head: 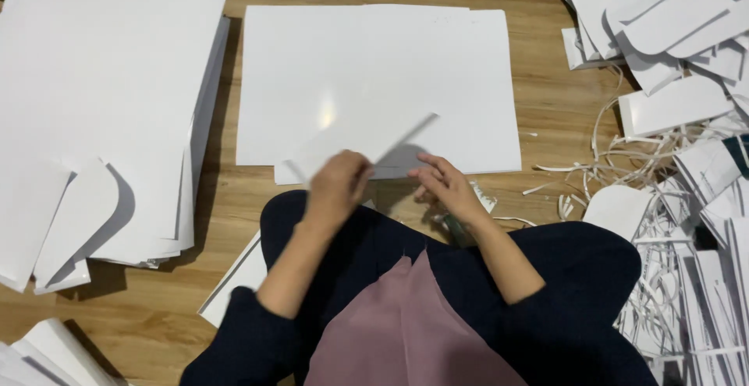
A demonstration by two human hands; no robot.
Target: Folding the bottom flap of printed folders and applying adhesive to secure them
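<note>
Head view: left hand (337, 185) pinched on the near end of a white card strip (363, 146), which slants up and away over the flat white sheets (374, 82) just beyond the grip — right hand (446, 189) sits beside it with fingers spread, holding nothing I can make out. Progress, judged from the layout: right of the hands, a heap of rounded cut pieces (671, 12) and thin offcut ribbons (608, 164) looks like finished work. Left of the grip the large uncut stack (109, 97) remains thick — much appears left to do.
</note>
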